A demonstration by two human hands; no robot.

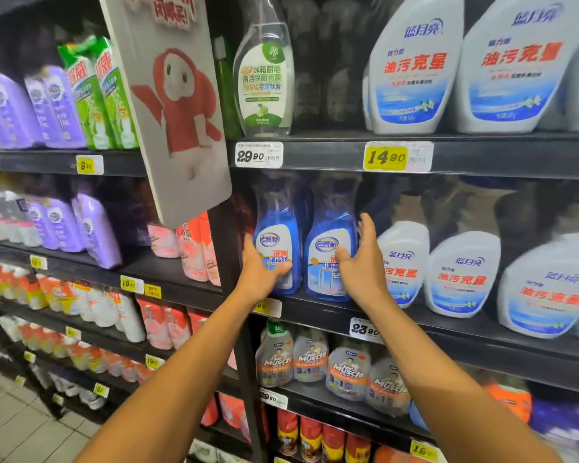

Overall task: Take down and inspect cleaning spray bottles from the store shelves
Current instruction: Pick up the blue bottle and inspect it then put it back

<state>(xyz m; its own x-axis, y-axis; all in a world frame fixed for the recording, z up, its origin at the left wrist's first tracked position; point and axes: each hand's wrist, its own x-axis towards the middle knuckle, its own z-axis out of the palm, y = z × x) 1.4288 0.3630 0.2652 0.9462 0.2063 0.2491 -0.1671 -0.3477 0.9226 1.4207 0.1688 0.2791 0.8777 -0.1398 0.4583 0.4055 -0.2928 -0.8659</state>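
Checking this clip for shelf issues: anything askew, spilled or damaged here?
No spill or damage shows. One oddity: the grey promotional sign hangs tilted across the shelf divider, hiding some stock. The two blue spray bottles stand upright between the left hand and right hand.

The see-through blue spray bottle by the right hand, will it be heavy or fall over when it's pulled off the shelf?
The see-through blue plastic spray bottle looks mostly full of blue liquid, so it is probably fairly heavy for its size. It is tall with a narrow neck, so a push up high might tip it. Its smooth plastic could be a bit slippery; the right hand is open beside it, not gripping yet.
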